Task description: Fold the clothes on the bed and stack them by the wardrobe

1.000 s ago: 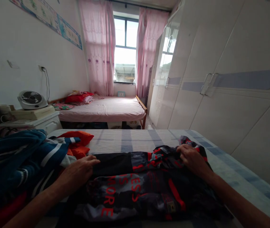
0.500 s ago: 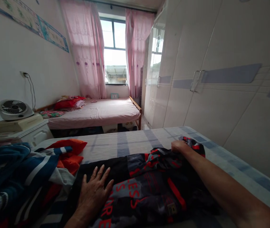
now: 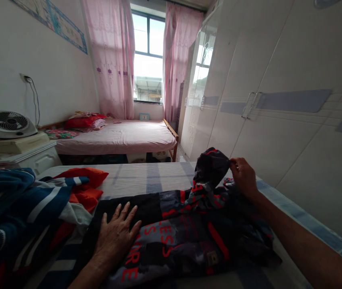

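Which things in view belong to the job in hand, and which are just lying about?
In the job:
- dark garment with red lettering
- left hand, flat on it
- right hand, pinching a raised part
- checked sheet underneath

Apparently just lying about:
- clothes pile, untouched
- fan
- far bed
- red bundle

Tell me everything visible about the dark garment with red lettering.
The dark garment looks like soft cloth, patterned black and grey with red lettering, a red strip and a small patch. It lies on the checked sheet, partly bunched. The left hand rests palm-down on it; the right hand pinches a raised part.
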Demonstrator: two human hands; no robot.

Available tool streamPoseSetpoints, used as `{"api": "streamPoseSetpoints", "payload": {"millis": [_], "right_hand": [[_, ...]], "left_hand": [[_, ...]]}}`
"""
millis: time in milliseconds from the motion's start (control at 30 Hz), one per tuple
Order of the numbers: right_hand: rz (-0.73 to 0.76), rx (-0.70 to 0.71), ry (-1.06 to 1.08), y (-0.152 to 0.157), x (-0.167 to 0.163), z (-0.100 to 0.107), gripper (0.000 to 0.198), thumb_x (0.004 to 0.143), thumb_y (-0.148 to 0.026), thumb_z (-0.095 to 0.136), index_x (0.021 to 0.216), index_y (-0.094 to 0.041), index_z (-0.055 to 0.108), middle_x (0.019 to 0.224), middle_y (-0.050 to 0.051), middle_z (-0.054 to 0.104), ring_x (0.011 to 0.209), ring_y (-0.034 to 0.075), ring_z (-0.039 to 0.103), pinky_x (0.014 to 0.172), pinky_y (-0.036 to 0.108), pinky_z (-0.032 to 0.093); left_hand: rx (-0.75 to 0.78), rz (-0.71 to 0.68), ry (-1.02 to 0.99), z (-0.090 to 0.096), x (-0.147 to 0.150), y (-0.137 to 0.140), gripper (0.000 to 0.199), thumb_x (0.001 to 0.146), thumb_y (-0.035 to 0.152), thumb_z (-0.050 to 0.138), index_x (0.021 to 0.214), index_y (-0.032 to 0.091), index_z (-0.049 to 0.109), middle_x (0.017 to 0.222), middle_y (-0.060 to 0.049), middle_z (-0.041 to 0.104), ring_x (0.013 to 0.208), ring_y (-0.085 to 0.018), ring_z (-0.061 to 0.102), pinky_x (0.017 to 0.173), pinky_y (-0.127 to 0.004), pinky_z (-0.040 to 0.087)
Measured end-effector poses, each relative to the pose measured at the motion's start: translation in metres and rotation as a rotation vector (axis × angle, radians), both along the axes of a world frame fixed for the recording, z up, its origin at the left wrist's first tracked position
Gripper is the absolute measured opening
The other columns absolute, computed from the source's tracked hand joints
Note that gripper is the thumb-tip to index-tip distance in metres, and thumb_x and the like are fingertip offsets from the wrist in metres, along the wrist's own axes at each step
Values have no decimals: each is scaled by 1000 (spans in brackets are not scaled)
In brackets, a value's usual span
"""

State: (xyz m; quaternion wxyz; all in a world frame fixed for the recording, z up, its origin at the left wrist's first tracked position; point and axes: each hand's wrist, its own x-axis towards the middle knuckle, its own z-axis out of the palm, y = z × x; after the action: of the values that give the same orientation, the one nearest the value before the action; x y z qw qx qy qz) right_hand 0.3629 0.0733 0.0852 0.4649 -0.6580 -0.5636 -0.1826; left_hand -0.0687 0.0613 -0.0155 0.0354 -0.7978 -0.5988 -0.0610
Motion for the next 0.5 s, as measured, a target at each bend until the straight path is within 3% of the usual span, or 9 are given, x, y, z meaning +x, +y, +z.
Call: {"api": "streamPoseSetpoints", "payload": {"millis": [133,267,333,400,433,500], "right_hand": [[124,19,304,15,-15,-8,25,82,-39,45,89,-18,56,78,3,61,63,16,57,60,31,49],[284,53,398,2,-69,21,22,83,-37,46,93,-19,57,74,-1,61,61,12,55,57,24,47],[518,-49,398,-17,-102,36,19,83,-32,50,94,-20,59,79,-1,64,63,12,57,59,24,48],[773,-236,322,-37,-126,42,23,82,-28,52,103,-22,60,98,1,66,81,14,62,72,27,51],[838,-310,272,-44,-132,40,27,82,-25,53,108,-23,58,108,2,65,92,15,62,80,29,50],[791,-384,188,-53,-127,26,33,82,-20,50,114,-24,56,116,3,62,104,18,59,90,33,47]], "left_hand": [[0,-4,-2,-1,0,0,52,87,44,36,135,26,45,146,-6,37,136,-33,30,104,-63,19],[9,-13,-43,-1,-1,0,51,87,42,37,133,24,48,145,-7,39,135,-34,31,104,-64,19],[5,-24,-119,-2,-4,1,51,87,41,37,131,22,50,143,-8,42,135,-33,32,105,-63,19],[-4,-47,-288,-3,-10,4,52,88,42,33,131,19,50,142,-8,45,133,-29,35,108,-57,22],[-10,-54,-410,-3,-14,6,53,89,43,30,131,18,49,141,-9,46,132,-26,37,109,-53,24],[-24,-53,-682,0,-21,8,57,90,48,25,131,16,48,140,-9,48,130,-22,41,109,-45,29]]}}
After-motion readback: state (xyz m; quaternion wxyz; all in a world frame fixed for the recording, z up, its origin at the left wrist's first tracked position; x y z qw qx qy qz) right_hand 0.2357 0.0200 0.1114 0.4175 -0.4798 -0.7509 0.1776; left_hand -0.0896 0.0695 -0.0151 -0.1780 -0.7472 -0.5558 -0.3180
